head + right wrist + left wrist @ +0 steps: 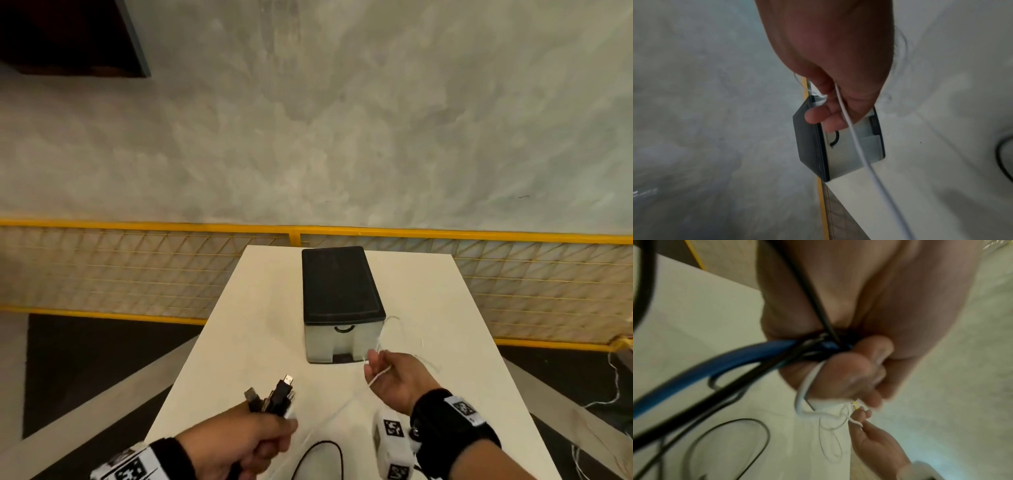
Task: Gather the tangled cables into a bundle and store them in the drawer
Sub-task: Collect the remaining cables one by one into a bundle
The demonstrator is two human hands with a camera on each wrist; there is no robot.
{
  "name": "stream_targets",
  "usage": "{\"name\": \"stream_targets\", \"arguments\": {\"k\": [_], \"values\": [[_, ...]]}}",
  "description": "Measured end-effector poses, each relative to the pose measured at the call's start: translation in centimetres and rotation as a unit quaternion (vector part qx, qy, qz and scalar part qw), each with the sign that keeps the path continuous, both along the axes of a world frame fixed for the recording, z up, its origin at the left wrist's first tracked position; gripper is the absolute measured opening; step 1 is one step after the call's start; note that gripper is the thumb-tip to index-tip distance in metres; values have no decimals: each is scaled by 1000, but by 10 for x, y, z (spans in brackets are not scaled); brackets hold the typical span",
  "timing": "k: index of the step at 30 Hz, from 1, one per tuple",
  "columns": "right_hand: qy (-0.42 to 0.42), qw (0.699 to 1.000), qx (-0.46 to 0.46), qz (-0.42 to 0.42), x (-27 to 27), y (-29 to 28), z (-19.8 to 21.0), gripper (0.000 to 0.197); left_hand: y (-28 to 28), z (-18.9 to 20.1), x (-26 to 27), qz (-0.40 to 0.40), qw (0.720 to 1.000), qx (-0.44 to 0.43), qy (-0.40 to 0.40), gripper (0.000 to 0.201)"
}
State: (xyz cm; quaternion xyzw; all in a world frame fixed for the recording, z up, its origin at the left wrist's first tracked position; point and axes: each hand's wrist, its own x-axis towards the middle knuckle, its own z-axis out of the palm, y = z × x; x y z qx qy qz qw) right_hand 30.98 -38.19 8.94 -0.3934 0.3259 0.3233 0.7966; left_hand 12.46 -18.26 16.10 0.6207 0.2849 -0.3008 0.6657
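Cables (274,394) are split between both hands over the near part of the counter (239,325): the left hand (239,442) has its fingers (849,374) curled tight round a clump of black and blue leads, plug ends sticking up past the knuckles, while the right hand (394,380) pinches a thin white cable (857,142) between thumb and forefinger, the other fingers loosely bent. That white lead runs from the pinch back to the left fist, and more of it loops on the counter to the right of the drawer unit (339,305), which stands farther off with its drawer (342,339) shut. A black loop (318,459) lies on the counter at the near edge. These leads look light and limp (the blue one thicker and probably springier), so I judge they will sag, snag on each other and try to uncoil once released. Best hold is round the middle of the gathered loops, not by the plugs, with the white lead folded in alongside. The drawer will likely want a free hand at its dark handle (343,329).
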Motion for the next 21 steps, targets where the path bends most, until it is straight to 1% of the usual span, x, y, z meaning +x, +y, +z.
{"name": "stream_targets", "arguments": {"k": [2,3,4,5,7,9,10,12,14,16,17,19,21], "values": [[-8,1000,-2,29,-8,4,3,23,0,-4,12,108,991,41,-72,27],[-14,999,-3,47,-14,8,4,23,-3,-4,21,149,979,63,-122,24],[-25,998,-5,65,-20,11,6,24,-10,-4,31,166,967,90,-170,22],[-39,996,-1,83,-26,14,9,25,-18,-3,42,161,956,122,-213,19],[-73,989,2,132,-39,20,16,24,-39,-6,61,123,937,175,-277,14],[-108,977,8,182,-52,24,25,29,-60,-13,74,94,928,184,-310,7],[-121,973,14,198,-56,26,28,32,-67,-16,77,91,929,179,-310,6],[-148,966,9,211,-60,25,30,34,-75,-22,81,119,938,156,-287,11],[-150,968,0,202,-59,20,28,32,-77,-25,78,139,935,141,-295,9],[-127,974,10,185,-54,13,24,32,-75,-28,72,105,931,145,-317,10],[-111,979,15,171,-50,9,23,32,-73,-30,68,77,934,148,-315,11],[-77,987,13,141,-39,1,21,27,-67,-33,56,34,951,143,-271,11],[-59,991,12,120,-28,-5,24,21,-57,-37,42,13,974,107,-200,15]]}}
